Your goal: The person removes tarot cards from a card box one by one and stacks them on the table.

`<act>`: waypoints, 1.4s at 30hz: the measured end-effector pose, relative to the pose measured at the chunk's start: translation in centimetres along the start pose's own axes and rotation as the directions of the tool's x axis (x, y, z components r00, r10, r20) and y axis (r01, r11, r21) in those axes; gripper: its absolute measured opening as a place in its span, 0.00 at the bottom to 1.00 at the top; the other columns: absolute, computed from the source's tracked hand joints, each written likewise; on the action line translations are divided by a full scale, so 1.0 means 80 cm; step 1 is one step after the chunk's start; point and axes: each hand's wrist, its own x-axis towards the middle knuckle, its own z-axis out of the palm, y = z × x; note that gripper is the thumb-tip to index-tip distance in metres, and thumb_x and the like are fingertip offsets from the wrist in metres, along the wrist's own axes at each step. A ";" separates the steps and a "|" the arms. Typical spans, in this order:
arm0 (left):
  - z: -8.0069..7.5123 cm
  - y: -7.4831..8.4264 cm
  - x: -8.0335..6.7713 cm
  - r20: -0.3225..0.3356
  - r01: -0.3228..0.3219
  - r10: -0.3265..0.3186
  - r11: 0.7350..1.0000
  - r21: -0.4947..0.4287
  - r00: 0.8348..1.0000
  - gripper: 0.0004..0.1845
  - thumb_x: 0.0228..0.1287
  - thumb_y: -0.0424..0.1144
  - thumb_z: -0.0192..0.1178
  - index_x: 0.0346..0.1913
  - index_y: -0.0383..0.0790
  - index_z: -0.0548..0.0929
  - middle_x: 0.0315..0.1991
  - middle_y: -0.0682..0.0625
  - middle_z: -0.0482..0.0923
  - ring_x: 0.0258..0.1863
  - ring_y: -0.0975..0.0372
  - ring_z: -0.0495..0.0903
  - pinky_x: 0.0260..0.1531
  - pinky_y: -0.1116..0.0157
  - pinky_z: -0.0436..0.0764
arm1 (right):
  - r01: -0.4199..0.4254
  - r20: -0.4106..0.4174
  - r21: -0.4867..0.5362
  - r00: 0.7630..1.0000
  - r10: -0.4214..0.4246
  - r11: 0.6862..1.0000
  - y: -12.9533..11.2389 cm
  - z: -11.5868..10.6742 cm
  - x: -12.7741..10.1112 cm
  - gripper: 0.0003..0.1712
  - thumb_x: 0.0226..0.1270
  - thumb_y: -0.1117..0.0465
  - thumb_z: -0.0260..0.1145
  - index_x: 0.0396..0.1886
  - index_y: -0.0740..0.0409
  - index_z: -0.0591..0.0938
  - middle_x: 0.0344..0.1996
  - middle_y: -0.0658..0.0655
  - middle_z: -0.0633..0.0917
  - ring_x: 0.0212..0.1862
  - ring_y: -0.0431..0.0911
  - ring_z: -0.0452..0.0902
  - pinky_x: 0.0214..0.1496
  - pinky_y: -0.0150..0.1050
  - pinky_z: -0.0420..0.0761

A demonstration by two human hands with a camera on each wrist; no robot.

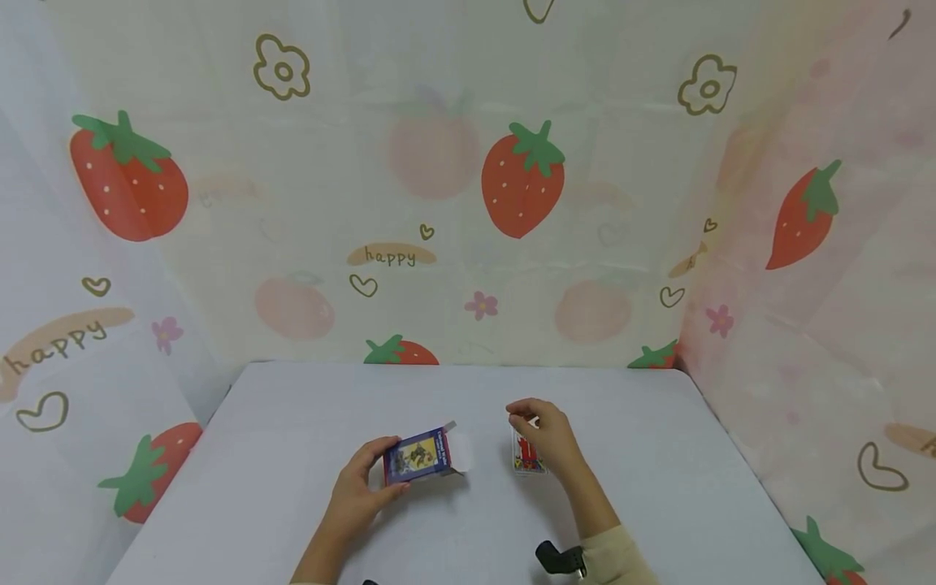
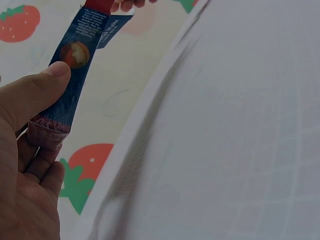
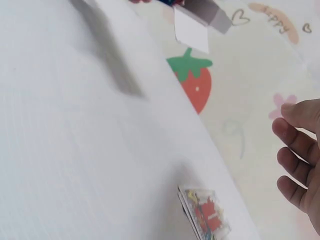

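Card box — a small blue playing-card carton with its end flap open — sits in our left hand, thumb on one face and fingers curled round the other, held just above the pale table. We see its blue printed side close up from the left wrist. To its right, a small stack of playing cards lies on the table. Our right hand hovers over the stack, fingers loosely bent and gripping nothing — the cards lie apart from the fingers. Strawberry-print fabric hangs behind.
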 end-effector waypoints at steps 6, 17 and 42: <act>0.002 -0.002 0.000 0.000 -0.009 0.009 1.000 0.017 1.000 0.42 0.45 0.29 0.81 0.67 0.39 0.76 0.67 0.47 0.76 0.72 0.50 0.70 0.69 0.83 0.59 | 0.030 0.008 0.032 0.999 -0.031 0.999 -0.020 0.011 -0.010 0.07 0.70 0.60 0.70 0.46 0.50 0.88 0.38 0.44 0.86 0.46 0.42 0.77 0.53 0.43 0.78; -0.004 0.000 -0.001 0.006 0.032 -0.032 0.998 0.057 0.999 0.42 0.47 0.34 0.81 0.69 0.42 0.76 0.68 0.52 0.75 0.73 0.51 0.69 0.71 0.79 0.59 | 0.073 0.021 0.035 0.997 -0.073 0.997 -0.045 0.044 -0.016 0.08 0.71 0.57 0.70 0.46 0.50 0.88 0.38 0.44 0.87 0.45 0.42 0.78 0.50 0.41 0.78; -0.004 -0.001 0.000 0.014 -0.001 0.001 0.999 0.044 1.000 0.41 0.47 0.34 0.81 0.67 0.43 0.77 0.67 0.53 0.76 0.72 0.53 0.70 0.72 0.78 0.61 | -0.007 0.101 0.028 0.995 0.004 1.000 -0.055 0.079 -0.032 0.05 0.69 0.55 0.72 0.42 0.46 0.89 0.31 0.42 0.84 0.38 0.40 0.76 0.35 0.30 0.77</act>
